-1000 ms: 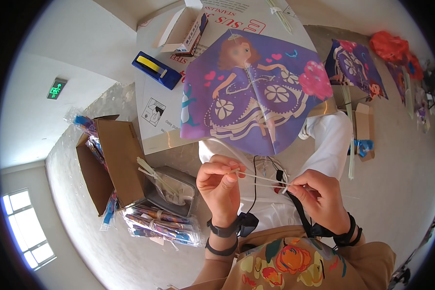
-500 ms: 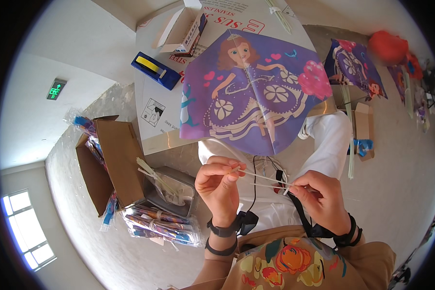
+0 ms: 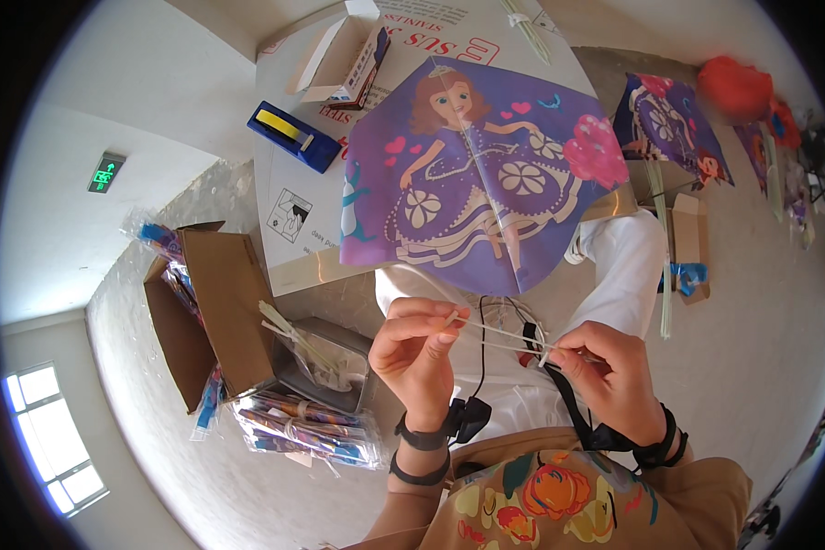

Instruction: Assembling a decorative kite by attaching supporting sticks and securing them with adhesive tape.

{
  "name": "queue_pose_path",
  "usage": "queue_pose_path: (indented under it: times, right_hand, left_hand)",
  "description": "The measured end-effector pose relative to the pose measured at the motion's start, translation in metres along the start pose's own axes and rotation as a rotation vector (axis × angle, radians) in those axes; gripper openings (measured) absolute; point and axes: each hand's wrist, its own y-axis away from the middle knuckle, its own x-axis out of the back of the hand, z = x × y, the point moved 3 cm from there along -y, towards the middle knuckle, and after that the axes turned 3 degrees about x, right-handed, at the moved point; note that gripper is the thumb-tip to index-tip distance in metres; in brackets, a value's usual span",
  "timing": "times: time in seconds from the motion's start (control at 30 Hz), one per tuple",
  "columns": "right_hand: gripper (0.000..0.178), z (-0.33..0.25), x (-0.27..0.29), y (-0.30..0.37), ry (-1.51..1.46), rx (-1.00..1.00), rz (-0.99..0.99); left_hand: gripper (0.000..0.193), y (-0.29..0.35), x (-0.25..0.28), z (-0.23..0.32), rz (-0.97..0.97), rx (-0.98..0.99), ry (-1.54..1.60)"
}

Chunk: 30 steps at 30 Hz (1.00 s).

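Note:
In front of my lap, two thin whitish rods stretch between my hands, one slightly above the other. My left hand pinches their left ends between thumb and fingertips, with a short pale tip showing there. The right ends are gripped by my right hand, where a small white piece pokes out beside the thumb. How the rods join inside my fingers is hidden. Beyond my hands lies a purple kite sheet printed with a figure in a gown, creased down its middle, spread over the board-topped table.
On the table are a blue tape dispenser with yellow tape, an open carton and a bundle of sticks. To the left stand a cardboard box, a grey bin and bagged rolls. Another printed sheet is at right.
The lower rod's left end, loose between my hands before, now reaches close to my left fingertips. Both hands have otherwise hardly moved.

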Motion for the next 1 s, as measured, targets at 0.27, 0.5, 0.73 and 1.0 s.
queue_pose_path:
  times: [0.27, 0.5, 0.73, 1.0]
  right_hand:
    - [0.007, -0.008, 0.002, 0.0, 0.054, -0.006, 0.027]
    - [0.007, -0.018, 0.002, 0.0, 0.155, 0.094, 0.075]
    - [0.008, -0.008, -0.003, -0.003, 0.154, 0.082, 0.039]
    - [0.012, -0.004, -0.012, -0.006, 0.319, 0.307, 0.199]
  left_hand:
    - [0.015, 0.003, -0.004, 0.004, 0.018, -0.211, -0.301]
    - [0.011, 0.008, -0.005, 0.005, 0.075, -0.311, -0.514]
    - [0.009, 0.011, -0.001, -0.002, 0.091, -0.336, -0.522]
    - [0.012, 0.012, -0.011, -0.008, 0.308, -0.308, -0.571]
